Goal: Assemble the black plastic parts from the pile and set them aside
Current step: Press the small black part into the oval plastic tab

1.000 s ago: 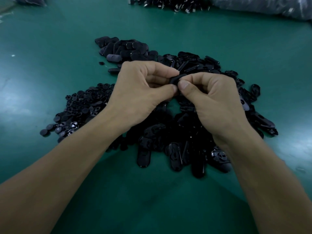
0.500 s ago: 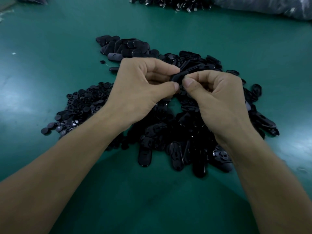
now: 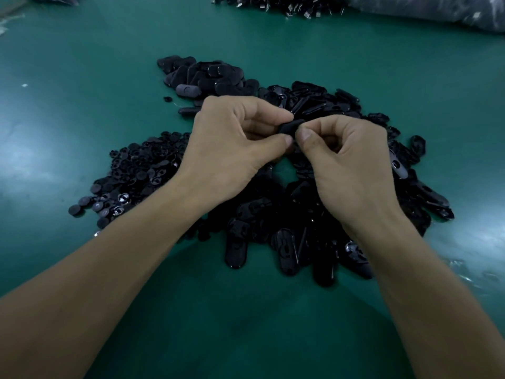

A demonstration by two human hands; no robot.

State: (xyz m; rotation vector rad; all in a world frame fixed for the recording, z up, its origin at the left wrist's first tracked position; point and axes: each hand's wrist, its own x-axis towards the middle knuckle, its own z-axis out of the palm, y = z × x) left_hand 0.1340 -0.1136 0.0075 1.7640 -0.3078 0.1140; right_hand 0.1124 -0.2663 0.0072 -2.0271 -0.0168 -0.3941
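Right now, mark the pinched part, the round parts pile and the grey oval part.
pinched part (image 3: 291,126), head view, exposed top edge.
round parts pile (image 3: 136,172), head view, heap's middle.
grey oval part (image 3: 187,90), head view, top face.

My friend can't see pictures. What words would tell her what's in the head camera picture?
A left hand and a right hand pinch one small black part between them over a pile of black oval pieces on a green table. A heap of smaller round black pieces lies to the left.

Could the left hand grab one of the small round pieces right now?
Probably not yet: the left hand and right hand both pinch a black part. Otherwise nothing covers the round pieces beside the left wrist.
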